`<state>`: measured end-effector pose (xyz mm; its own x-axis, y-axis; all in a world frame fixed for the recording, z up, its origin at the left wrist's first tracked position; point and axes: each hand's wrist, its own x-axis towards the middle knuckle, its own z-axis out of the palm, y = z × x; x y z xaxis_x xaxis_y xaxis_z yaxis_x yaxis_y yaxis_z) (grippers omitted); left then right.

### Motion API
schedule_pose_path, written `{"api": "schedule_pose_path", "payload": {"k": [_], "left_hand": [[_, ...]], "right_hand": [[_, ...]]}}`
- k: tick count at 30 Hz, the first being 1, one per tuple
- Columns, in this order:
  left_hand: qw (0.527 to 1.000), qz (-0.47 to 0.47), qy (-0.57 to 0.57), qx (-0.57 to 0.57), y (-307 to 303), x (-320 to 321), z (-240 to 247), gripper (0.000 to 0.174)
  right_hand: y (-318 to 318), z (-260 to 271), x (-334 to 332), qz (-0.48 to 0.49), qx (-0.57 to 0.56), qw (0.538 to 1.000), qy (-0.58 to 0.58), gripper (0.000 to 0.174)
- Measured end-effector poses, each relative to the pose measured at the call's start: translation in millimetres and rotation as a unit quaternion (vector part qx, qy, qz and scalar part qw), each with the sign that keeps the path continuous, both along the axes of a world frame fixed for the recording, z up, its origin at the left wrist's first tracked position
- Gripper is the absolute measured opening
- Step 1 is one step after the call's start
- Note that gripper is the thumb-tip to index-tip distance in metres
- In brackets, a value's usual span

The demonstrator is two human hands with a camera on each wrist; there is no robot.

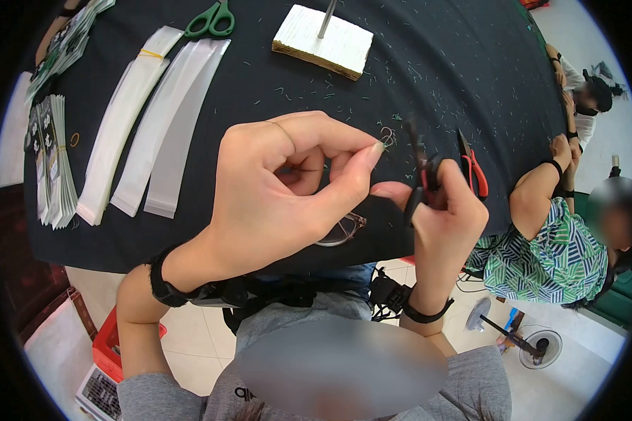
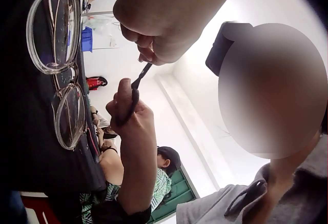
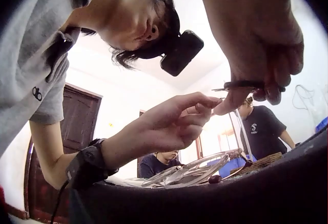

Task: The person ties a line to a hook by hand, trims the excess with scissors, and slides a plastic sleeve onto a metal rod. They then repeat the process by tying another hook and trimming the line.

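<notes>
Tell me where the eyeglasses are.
In the head view, the eyeglasses lie on the near edge of the black table, partly hidden beneath the left hand, left of the right hand.

— Where did the head camera sit?
— Above the glasses [image 1: 342, 230], facing down, close.
— And the wrist cameras?
— Low beside the glasses, very near, facing up. All three shared the glasses, the left hand [image 1: 281, 189] and the right hand [image 1: 446, 214].
</notes>
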<state>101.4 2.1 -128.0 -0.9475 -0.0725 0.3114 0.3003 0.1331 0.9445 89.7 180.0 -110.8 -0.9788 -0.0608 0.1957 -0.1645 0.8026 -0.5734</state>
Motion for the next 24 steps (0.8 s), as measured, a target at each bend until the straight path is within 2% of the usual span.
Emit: {"api": "schedule_pose_path", "payload": {"k": [5, 12, 14, 18, 24], "left_hand": [[0.997, -0.011, -0.072, 0.04, 0.1, 1.0, 2.0, 0.008], [0.995, -0.022, -0.089, 0.043, -0.5, 0.4, 1.4, 0.01], [0.996, -0.016, -0.085, 0.032, -0.1, 0.5, 1.5, 0.01], [0.997, -0.02, -0.073, 0.026, 0.3, 0.9, 1.1, 0.01], [0.999, -0.025, -0.029, 0.028, 0.9, 0.6, -0.1, 0.014]], "right_hand": [[4.6, -0.9, -4.9, 0.0, -0.013, 1.0, -0.025, 0.044], [4.3, -4.4, -0.6, 0.053, -0.004, 0.995, -0.09, 0.059], [3.9, -6.6, -3.3, 0.09, 0.025, 0.996, -0.004, 0.063], [3.3, -7.2, -4.8, 0.078, 0.01, 0.996, -0.034, 0.065], [0.3, -8.9, -6.4, 0.114, 0.011, 0.993, 0.012, 0.059]]}}
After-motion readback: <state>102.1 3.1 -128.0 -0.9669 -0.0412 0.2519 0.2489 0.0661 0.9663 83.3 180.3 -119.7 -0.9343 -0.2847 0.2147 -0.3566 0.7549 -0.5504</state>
